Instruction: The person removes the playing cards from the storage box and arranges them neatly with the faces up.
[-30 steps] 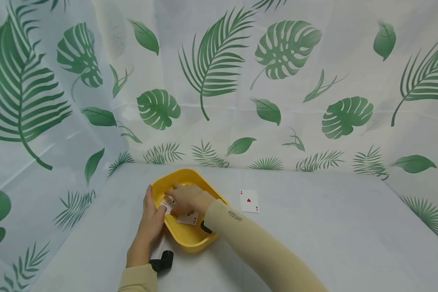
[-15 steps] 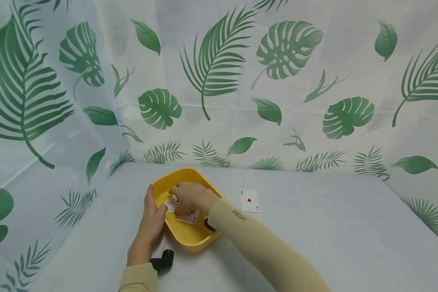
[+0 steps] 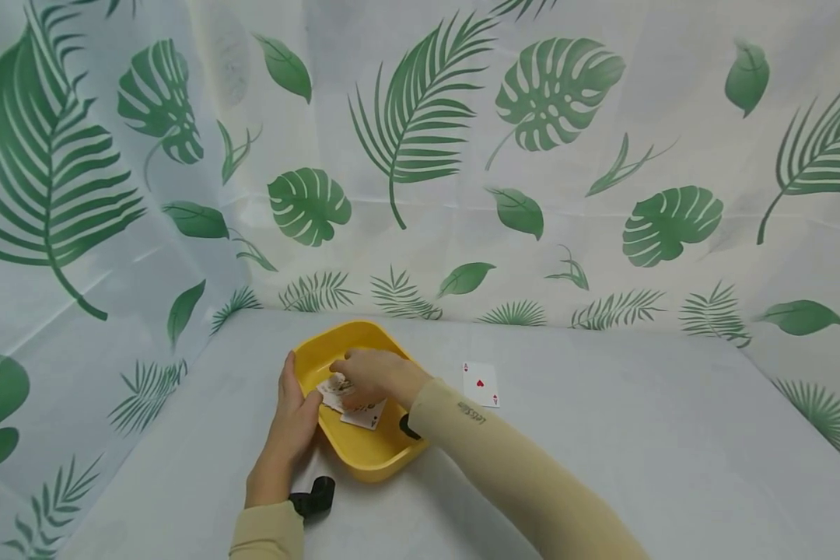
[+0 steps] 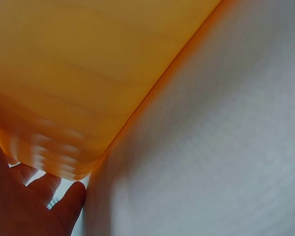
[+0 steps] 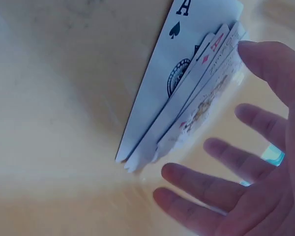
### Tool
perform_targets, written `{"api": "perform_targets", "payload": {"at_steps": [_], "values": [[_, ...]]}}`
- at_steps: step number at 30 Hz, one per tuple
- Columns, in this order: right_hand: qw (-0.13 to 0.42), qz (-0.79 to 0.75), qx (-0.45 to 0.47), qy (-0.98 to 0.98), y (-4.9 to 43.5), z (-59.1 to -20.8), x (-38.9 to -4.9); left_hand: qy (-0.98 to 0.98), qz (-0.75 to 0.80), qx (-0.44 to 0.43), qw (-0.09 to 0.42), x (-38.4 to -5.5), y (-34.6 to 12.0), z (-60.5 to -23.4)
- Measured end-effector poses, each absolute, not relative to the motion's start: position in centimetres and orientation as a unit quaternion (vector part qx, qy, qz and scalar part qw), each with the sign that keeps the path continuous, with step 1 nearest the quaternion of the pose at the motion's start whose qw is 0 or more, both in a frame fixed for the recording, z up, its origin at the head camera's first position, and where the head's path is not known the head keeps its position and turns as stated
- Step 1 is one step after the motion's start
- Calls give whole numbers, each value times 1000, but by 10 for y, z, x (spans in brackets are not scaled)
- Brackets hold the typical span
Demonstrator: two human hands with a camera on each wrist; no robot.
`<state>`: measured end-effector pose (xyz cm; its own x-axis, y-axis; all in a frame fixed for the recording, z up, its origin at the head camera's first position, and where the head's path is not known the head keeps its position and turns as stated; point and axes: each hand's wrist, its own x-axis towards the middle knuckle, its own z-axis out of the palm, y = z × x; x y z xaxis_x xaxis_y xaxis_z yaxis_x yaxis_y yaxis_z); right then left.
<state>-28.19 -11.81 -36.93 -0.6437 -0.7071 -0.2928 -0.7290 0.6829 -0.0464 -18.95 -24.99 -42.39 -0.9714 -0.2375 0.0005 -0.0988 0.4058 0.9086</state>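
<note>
A yellow rectangular plastic bin (image 3: 372, 453) sits on the white surface. My left hand (image 3: 288, 428) grips its left side, thumb at the rim and fingers along the outer wall, some seen in the left wrist view. Inside the bin lies a loose fan of playing cards (image 5: 187, 105). An ace of spades (image 5: 160, 73) is at one side, overlapped by others including an ace of diamonds and a joker-like picture card. My right hand (image 3: 381, 377) is inside the bin over the cards. Its fingers are spread, and the thumb tip is at the top corner of the fan.
An ace of hearts (image 3: 481, 384) lies face up on the table, right of the bin. Leaf-patterned white sheeting (image 3: 420, 257) stands behind and at the sides. A black wrist mount (image 3: 315, 498) is on the left wrist.
My right hand has shifted slightly right inside the bin, and the cards under it appear more spread. The left hand keeps its grip on the bin.
</note>
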Motion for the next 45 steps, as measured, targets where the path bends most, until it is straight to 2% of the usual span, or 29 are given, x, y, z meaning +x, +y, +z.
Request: {"api": "perform_targets", "payload": {"at_steps": [5,14,26,45], "values": [[148,49,-375,914,-121,-366,-278,-839,-532,99,65,-190,-250,-424],[115,100,-319,935,-138,-366,-266,-833,-540,106,59,-187,-249,-423],[105,104,-319,936,-141,-371,-267,-837,-534,102,62,-188,-247,-421],[156,26,-268,950,-130,-370,-272,-834,-539,89,72,-187,-249,-422]]}}
